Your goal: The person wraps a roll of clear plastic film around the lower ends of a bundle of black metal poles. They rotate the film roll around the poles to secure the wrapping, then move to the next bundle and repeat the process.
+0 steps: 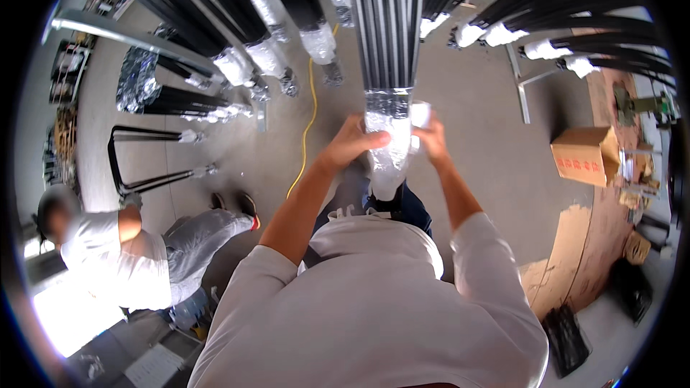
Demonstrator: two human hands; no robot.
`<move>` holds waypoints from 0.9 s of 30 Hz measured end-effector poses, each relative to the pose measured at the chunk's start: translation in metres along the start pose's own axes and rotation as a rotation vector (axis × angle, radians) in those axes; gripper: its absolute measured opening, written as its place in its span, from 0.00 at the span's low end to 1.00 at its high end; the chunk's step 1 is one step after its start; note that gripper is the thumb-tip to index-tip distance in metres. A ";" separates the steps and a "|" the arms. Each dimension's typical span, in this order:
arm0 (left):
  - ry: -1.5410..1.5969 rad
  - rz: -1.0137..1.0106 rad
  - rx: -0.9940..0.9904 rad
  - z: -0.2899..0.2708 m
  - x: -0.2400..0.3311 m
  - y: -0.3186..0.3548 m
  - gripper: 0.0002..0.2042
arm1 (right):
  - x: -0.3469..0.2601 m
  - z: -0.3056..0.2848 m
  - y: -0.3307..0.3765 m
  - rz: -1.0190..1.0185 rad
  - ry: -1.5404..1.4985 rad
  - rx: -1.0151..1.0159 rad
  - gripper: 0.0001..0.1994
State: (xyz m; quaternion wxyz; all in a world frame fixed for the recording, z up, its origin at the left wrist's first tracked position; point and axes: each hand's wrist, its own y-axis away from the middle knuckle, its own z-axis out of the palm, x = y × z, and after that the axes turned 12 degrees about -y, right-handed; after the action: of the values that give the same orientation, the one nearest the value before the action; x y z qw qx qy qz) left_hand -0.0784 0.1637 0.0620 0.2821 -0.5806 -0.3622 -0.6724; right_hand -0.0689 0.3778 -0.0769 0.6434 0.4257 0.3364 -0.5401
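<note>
In front of me a bundle of long black tubes (388, 36) points toward my body, its near end wrapped in shiny clear plastic film (387, 156). From the left side, my left hand (351, 145) grips this wrapped end, the thumb lying across the top and the fingers partly hidden. My right hand (433, 139) is closed around a whitish roll, seemingly stretch film (420, 112), right beside the bundle. The hand and roll are slightly blurred, and the roll's far side is hidden.
More film-ended tube bundles (316, 39) hang left and right. A yellow cable (312, 115) crosses the floor. At left, a person (136, 251) is near a bent black tube frame (118, 158). An open cardboard box (583, 156) stands right, near flattened cardboard (568, 244).
</note>
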 end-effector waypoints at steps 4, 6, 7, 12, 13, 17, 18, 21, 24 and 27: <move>-0.391 0.173 0.137 -0.010 0.017 0.001 0.18 | 0.101 0.044 -0.059 0.444 -0.118 -0.083 0.23; -1.189 0.246 0.350 -0.025 0.029 0.030 0.16 | 0.107 0.053 -0.066 0.522 -0.142 -0.146 0.23; -1.399 0.241 0.538 -0.022 0.032 0.046 0.17 | 0.106 0.053 -0.069 0.551 -0.150 -0.167 0.23; -0.726 -0.056 1.046 -0.017 -0.037 0.075 0.48 | 0.094 0.054 -0.089 0.671 -0.218 -0.256 0.23; -0.538 -0.100 0.955 -0.015 -0.030 0.081 0.50 | 0.091 0.053 -0.092 0.684 -0.226 -0.263 0.23; 0.127 -0.019 0.619 -0.004 -0.019 0.085 0.51 | 0.075 0.042 -0.095 0.717 -0.252 -0.265 0.23; 0.251 0.038 0.548 -0.002 -0.020 0.084 0.50 | 0.072 0.042 -0.095 0.720 -0.268 -0.271 0.23; 0.169 -0.028 0.586 0.007 -0.017 0.071 0.50 | 0.053 0.039 -0.090 0.736 -0.310 -0.283 0.23; 0.112 -0.101 0.586 0.014 -0.027 0.069 0.39 | 0.036 0.046 -0.077 0.734 -0.395 -0.327 0.23; 0.023 0.009 0.615 0.034 -0.020 0.082 0.38 | 0.004 0.047 -0.050 0.714 -0.519 -0.374 0.24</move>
State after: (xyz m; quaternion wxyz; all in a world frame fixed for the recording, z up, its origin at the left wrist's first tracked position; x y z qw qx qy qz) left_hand 0.0098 0.1431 0.0576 0.4518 -0.4618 -0.5429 -0.5365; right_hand -0.1187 0.3305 -0.0702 0.9171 0.2425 0.0888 -0.3037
